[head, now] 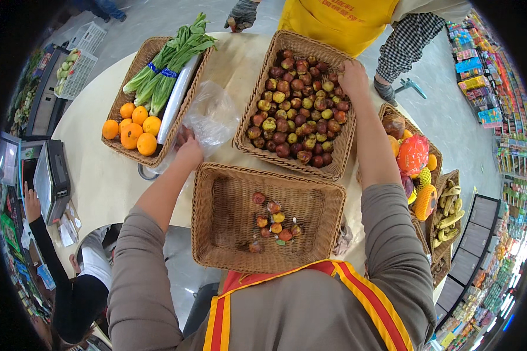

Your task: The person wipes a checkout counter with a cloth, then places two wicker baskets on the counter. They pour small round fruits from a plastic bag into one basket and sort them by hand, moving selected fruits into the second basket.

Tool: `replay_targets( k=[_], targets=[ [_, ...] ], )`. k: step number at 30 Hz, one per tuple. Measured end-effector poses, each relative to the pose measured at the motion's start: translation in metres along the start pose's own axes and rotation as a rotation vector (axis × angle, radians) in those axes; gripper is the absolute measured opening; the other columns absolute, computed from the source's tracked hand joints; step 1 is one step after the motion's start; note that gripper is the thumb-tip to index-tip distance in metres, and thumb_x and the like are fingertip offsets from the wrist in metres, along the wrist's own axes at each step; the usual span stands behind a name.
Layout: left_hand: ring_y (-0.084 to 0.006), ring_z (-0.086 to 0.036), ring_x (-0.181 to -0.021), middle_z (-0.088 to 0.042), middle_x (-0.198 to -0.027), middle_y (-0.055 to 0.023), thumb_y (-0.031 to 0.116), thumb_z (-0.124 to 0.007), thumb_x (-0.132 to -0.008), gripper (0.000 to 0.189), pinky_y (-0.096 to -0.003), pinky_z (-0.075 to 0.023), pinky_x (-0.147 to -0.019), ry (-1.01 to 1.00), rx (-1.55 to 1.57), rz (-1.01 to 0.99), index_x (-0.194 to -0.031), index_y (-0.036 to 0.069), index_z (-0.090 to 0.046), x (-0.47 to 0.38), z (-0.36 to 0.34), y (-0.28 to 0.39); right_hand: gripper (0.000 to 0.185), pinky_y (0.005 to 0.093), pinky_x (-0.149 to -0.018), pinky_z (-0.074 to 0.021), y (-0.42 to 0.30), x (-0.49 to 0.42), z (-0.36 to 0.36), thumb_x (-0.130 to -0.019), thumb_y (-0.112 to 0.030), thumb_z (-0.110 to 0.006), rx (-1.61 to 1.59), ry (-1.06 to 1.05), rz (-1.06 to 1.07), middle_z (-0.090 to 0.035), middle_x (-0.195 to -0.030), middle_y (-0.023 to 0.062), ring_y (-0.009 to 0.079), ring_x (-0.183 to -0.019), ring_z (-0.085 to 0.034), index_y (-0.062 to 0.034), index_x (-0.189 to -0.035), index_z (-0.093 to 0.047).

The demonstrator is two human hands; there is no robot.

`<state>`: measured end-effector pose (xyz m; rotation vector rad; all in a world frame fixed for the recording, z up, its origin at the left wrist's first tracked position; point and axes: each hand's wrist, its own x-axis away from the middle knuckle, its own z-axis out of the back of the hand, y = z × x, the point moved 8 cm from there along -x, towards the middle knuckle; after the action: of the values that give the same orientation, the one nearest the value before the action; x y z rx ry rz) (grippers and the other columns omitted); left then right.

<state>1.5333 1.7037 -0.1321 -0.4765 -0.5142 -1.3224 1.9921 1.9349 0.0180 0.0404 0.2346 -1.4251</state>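
A wicker basket (263, 153) full of red-brown and yellow-green jujubes (296, 105) sits on the round table. My right hand (352, 80) grips its right rim near the far corner. To the left, my left hand (189, 148) is beside the right wall of another wicker basket (147, 161) and against a clear plastic bag (213, 112); its fingers are partly hidden, so its hold is unclear. That basket contains oranges (132, 135), leafy greens (167, 74) tied with blue bands and a roll of clear plastic (178, 98). Nearest my body, a third wicker basket (228, 210) holds several jujubes (276, 227).
Across the table stands a person in a yellow apron (333, 22), one gloved hand (242, 16) at the edge. Mixed fruit fills a basket (434, 158) on the right, beside a basket of bananas (449, 210). At left, another person (77, 298) sits by a scale (52, 182).
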Motion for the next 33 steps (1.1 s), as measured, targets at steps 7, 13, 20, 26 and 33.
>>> replay_targets(
  k=[7, 13, 20, 26, 33],
  targets=[
    [-0.0534, -0.008, -0.146, 0.011, -0.161, -0.0278, 0.012, -0.067, -0.080, 0.094, -0.0620, -0.0243, -0.114, 0.000, 0.092, 0.033, -0.155, -0.001, -0.012, 0.012, 0.010, 0.001, 0.029, 0.0439, -0.099, -0.0475, -0.082, -0.017, -0.025, -0.091, -0.021, -0.065, -0.310, -0.097, 0.408, -0.064, -0.116, 0.0147, 0.0327, -0.117, -0.056, -0.0035, -0.115, -0.064],
    [-0.0530, -0.008, -0.146, 0.012, -0.160, -0.0276, 0.010, -0.066, -0.081, 0.095, -0.0606, -0.0228, -0.116, -0.046, 0.059, 0.038, -0.156, -0.001, -0.009, 0.030, 0.029, 0.012, 0.028, 0.0443, -0.099, -0.0469, -0.100, 0.017, -0.032, -0.092, -0.022, -0.063, -0.311, -0.111, 0.468, -0.063, -0.117, 0.0145, 0.0341, -0.113, -0.056, -0.0036, -0.113, -0.064],
    [-0.0509, -0.005, -0.147, 0.011, -0.162, -0.0251, 0.009, -0.063, -0.083, 0.090, -0.0592, -0.0197, -0.117, -0.036, 0.111, 0.046, -0.156, 0.000, -0.010, 0.029, 0.025, 0.010, 0.012, 0.0441, -0.081, -0.0534, -0.045, 0.024, 0.002, -0.083, -0.012, -0.059, 0.033, -0.041, 0.410, -0.066, -0.088, 0.0117, 0.0320, -0.089, -0.064, -0.0078, -0.087, -0.069],
    [-0.0477, -0.005, -0.148, 0.008, -0.162, -0.0244, 0.006, -0.064, -0.080, 0.092, -0.0567, -0.0193, -0.118, -0.058, 0.094, 0.076, -0.154, -0.005, -0.009, 0.026, 0.026, 0.010, 0.018, 0.0444, -0.087, -0.0537, -0.046, -0.031, -0.025, -0.087, -0.013, -0.061, -0.128, -0.203, 0.216, -0.069, -0.103, 0.0144, 0.0337, -0.100, -0.065, -0.0062, -0.101, -0.069],
    [-0.0486, -0.006, -0.148, 0.006, -0.162, -0.0260, 0.008, -0.069, -0.076, 0.102, -0.0567, -0.0213, -0.117, -0.016, 0.211, 0.121, -0.153, -0.008, -0.003, 0.035, 0.034, 0.008, 0.027, 0.0481, -0.092, -0.0517, -0.058, -0.017, -0.059, -0.088, -0.010, -0.063, 0.092, -0.497, 0.185, -0.067, -0.114, 0.0171, 0.0331, -0.107, -0.064, -0.0069, -0.115, -0.066]
  ],
)
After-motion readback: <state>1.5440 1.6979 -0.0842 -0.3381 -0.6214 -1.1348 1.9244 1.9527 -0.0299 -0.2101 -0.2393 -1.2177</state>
